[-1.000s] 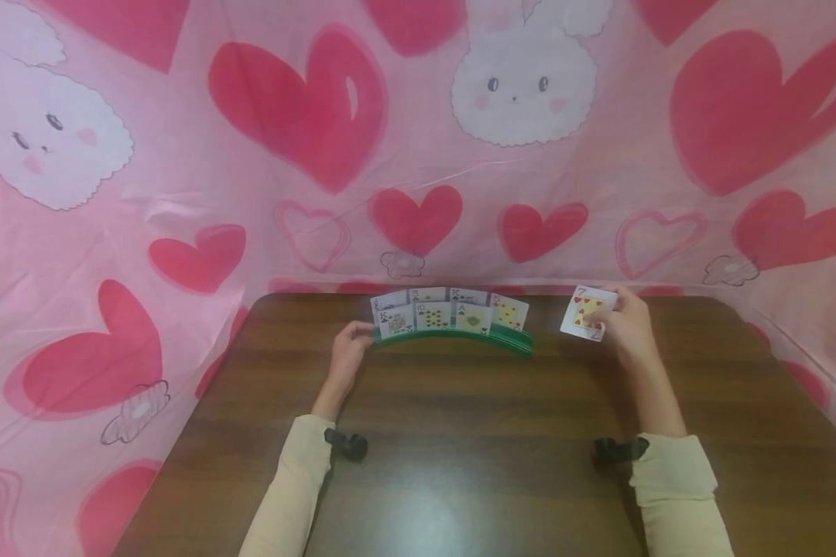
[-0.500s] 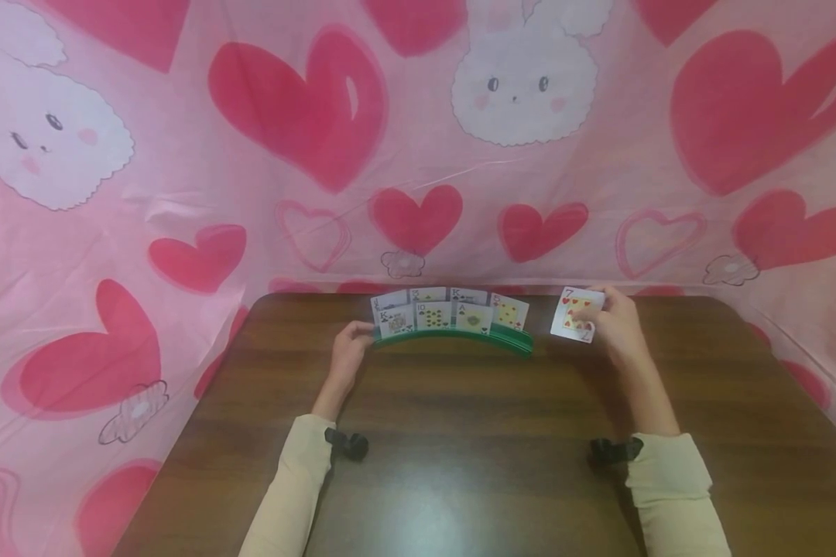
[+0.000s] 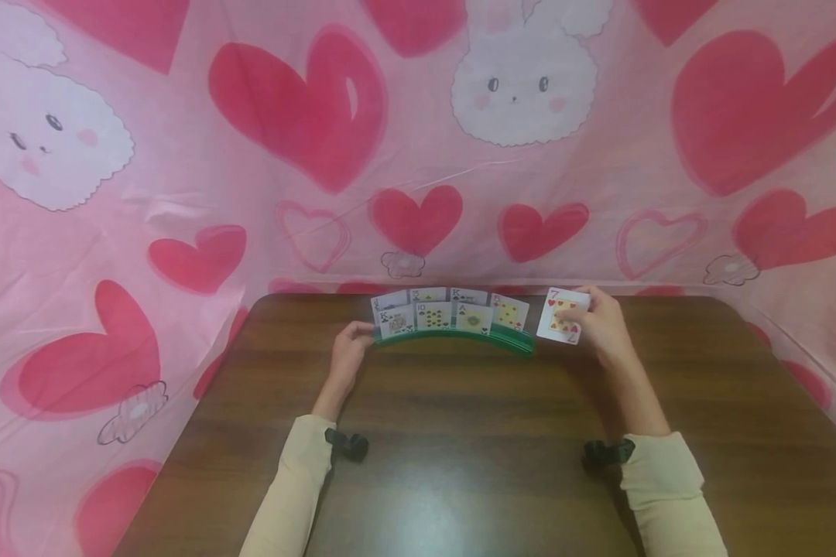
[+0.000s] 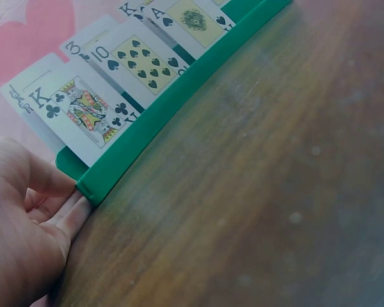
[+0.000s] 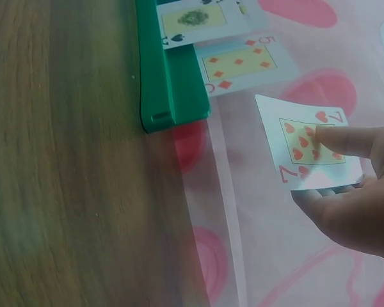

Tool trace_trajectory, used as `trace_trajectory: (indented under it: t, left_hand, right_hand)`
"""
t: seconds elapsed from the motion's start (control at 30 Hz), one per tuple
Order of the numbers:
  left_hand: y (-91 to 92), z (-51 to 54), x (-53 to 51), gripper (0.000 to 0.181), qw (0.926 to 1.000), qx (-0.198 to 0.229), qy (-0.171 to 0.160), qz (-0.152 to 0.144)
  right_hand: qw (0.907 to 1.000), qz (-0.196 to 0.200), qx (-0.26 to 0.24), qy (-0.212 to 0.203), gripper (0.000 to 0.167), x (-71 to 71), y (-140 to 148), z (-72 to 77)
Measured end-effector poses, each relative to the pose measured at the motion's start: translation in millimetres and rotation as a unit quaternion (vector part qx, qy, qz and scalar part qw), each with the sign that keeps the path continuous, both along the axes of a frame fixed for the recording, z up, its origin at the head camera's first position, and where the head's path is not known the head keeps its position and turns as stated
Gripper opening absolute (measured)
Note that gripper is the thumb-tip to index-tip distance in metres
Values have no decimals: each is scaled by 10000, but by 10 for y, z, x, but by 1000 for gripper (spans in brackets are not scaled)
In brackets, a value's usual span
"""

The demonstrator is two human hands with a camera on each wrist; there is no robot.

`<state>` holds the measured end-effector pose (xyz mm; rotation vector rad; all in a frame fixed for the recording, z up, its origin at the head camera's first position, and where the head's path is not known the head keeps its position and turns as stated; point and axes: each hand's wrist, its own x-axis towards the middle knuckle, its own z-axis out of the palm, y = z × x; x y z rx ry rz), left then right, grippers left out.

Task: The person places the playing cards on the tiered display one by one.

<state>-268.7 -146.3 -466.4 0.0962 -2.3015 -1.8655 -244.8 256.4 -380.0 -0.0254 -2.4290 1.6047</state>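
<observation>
A curved green card holder [image 3: 515, 340] stands near the table's far edge with two rows of playing cards. Its front row shows a king of clubs [image 4: 93, 115], a ten of spades [image 4: 144, 64] and an ace of spades [image 4: 195, 22]. Behind them are a joker, a three, a king and, at the right, a five of diamonds [image 5: 240, 64]. My left hand [image 3: 348, 348] grips the holder's left end between thumb and fingers. Just off the right end, my right hand [image 3: 608, 329] pinches a seven of hearts [image 3: 550, 317], thumb on its face, apart from the holder.
The brown wooden table [image 3: 460, 410] has rounded far corners. A pink cloth [image 3: 306, 232] with hearts and rabbits hangs close behind and on both sides. Each sleeve cuff carries a black wrist camera.
My right hand has moved left with the seven of hearts, bringing it close to the holder's right end. The left hand stays where it was.
</observation>
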Motion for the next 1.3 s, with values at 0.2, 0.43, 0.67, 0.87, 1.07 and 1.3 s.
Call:
trace_trajectory:
  t: [0.2, 0.43, 0.67, 0.87, 1.07, 1.3]
  left_hand:
    - [-6, 4, 1, 16, 9999, 55, -90, -38]
    - [-3, -7, 1, 15, 9998, 180, -107, -55]
    - [5, -11, -8, 15, 9998, 181, -67, -5]
    - [12, -13, -9, 15, 9997, 213, -29, 64]
    - [13, -5, -1, 15, 9999, 100, -33, 64]
    - [1, 4, 6, 15, 9999, 91, -95, 2]
  right_hand:
    - [9996, 233, 22, -135, 31, 5, -44, -4]
    - [9995, 259, 138, -136, 31, 6, -84, -17]
    - [9996, 209, 53, -185, 31, 0, -122, -46]
    - [9993, 157, 286, -165, 28, -17, -156, -73]
    - [9986, 172, 501, -70, 28, -16, -161, -66]
    - [9985, 259, 455, -147, 28, 10, -147, -9]
